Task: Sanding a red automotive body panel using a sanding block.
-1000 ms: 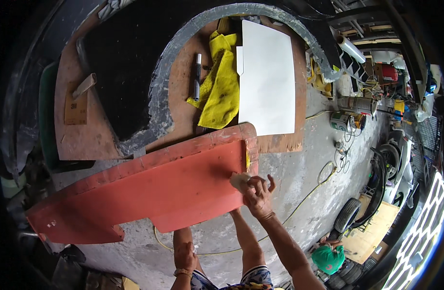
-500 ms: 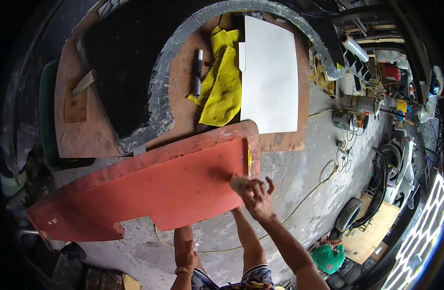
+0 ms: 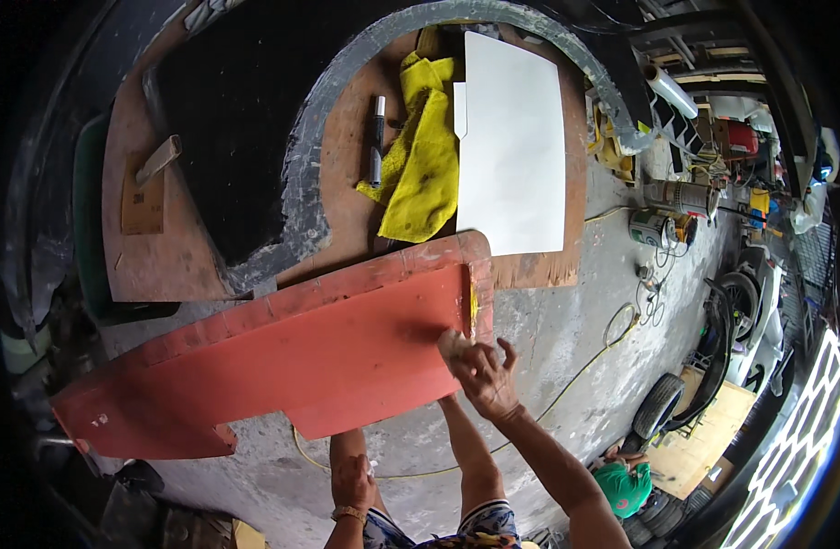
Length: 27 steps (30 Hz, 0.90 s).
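Note:
A large red panel (image 3: 347,343) with a curved, raised rim lies tilted in front of me, a squared notch in its near edge. My right hand (image 3: 486,377) pinches a small beige pad (image 3: 453,345), which looks like folded sandpaper, against the panel's right end. A dark smudge or shadow lies just left of the pad. Yellow patches mark the edge beside it. Low in front of my leg is my left hand (image 3: 351,483), its fingers curled; whatever they may hold is hidden.
Beyond the panel, a brown board (image 3: 347,220) carries a yellow cloth (image 3: 426,174), a marker (image 3: 377,142), a white sheet (image 3: 511,156) and a black panel with grey edging (image 3: 301,183). A yellow cord (image 3: 575,380) crosses the floor. A person in green (image 3: 624,488) crouches at lower right.
My right hand and the pad have shifted very slightly right, and the pad is turned a little. The left hand stays in place.

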Each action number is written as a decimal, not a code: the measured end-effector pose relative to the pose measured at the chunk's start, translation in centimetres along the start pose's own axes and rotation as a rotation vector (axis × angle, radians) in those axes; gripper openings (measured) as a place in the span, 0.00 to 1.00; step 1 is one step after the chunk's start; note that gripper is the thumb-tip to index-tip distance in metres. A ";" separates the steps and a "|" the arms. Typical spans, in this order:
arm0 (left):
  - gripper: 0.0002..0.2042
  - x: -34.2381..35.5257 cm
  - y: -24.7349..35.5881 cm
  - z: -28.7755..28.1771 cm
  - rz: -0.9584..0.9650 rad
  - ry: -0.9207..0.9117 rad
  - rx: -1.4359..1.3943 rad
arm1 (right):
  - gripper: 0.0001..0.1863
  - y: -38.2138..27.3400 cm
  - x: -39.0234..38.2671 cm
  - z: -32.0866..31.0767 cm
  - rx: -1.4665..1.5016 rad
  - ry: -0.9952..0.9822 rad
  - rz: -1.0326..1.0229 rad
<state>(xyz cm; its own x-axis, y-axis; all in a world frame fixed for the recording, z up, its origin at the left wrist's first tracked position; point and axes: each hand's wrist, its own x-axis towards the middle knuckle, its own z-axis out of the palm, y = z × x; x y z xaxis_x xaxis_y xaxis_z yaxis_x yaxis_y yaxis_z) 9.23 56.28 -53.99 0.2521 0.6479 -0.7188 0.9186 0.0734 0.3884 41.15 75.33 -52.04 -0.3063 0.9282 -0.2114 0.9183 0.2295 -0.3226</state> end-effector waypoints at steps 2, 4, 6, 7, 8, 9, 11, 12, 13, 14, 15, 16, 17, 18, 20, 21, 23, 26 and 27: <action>0.15 0.0 0.0 -0.1 -0.015 -0.019 -0.006 | 0.21 -0.4 -1.7 0.1 -0.029 -0.037 -0.044; 0.15 -0.1 -0.1 -0.3 0.001 0.007 0.016 | 0.19 -0.8 -1.9 -0.5 -0.060 -0.047 -0.063; 0.16 0.1 0.2 -0.8 -0.006 -0.007 0.022 | 0.15 -1.1 -1.9 -2.0 -0.041 -0.034 -0.043; 0.16 0.1 0.3 -1.0 -0.015 -0.021 0.034 | 0.15 -1.2 -1.1 -2.6 -0.031 0.019 -0.008; 0.16 0.0 0.2 -0.9 -0.018 -0.021 0.035 | 0.16 -1.0 -0.1 -2.9 -0.014 0.052 0.020; 0.16 -0.1 0.0 -0.6 -0.028 -0.030 0.045 | 0.17 -0.9 1.1 -3.4 -0.043 0.075 0.031; 0.16 -0.1 0.1 -0.5 -0.036 -0.041 0.054 | 0.18 -0.2 2.5 -3.5 -0.069 0.083 0.047; 0.16 0.1 0.4 -0.8 -0.038 -0.047 0.052 | 0.18 -0.1 2.4 -3.1 -0.074 0.082 0.049; 0.16 0.3 0.6 -0.9 -0.039 -0.054 0.050 | 0.18 -0.2 2.2 -2.6 -0.073 0.055 0.047; 0.16 0.3 0.6 -0.7 -0.034 -0.056 0.046 | 0.18 -0.1 1.9 -2.0 -0.074 0.028 0.045; 0.17 0.1 0.3 -0.8 -0.031 -0.048 0.041 | 0.17 -0.6 0.9 -1.2 -0.057 0.025 0.019; 0.17 0.1 0.3 -0.8 -0.026 -0.039 0.033 | 0.16 -0.9 -0.5 -0.8 -0.013 -0.064 0.039; 0.17 0.1 0.2 -0.8 -0.027 -0.040 0.031 | 0.16 -1.3 -1.8 -0.3 -0.005 -0.067 0.053; 0.17 0.1 0.3 -0.8 -0.028 -0.036 0.039 | 0.15 -1.9 -2.7 -0.3 0.004 -0.071 0.066; 0.18 0.0 0.3 -0.7 -0.028 -0.033 0.045 | 0.15 -2.3 -4.0 -0.5 0.012 -0.102 0.078; 0.18 0.0 0.1 -0.6 -0.029 -0.033 0.039 | 0.15 -2.7 -3.9 -1.3 0.025 -0.125 0.107; 0.18 -0.3 -0.2 -0.6 -0.028 -0.031 0.039 | 0.16 -2.8 -3.2 -1.9 0.009 -0.094 0.142; 0.17 0.1 0.0 -0.7 -0.032 -0.011 0.015 | 0.17 -1.9 0.4 -3.2 0.007 0.008 0.156; 0.17 0.1 0.2 -0.5 -0.042 -0.041 0.007 | 0.19 -1.2 1.0 -3.0 -0.030 0.030 0.161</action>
<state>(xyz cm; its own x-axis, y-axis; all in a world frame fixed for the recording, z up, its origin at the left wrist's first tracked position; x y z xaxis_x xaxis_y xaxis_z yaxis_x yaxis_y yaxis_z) 9.28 56.73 -53.72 0.2256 0.6125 -0.7576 0.9307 0.0943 0.3534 40.47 76.88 -49.09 -0.1473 0.9620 -0.2299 0.9621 0.0855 -0.2588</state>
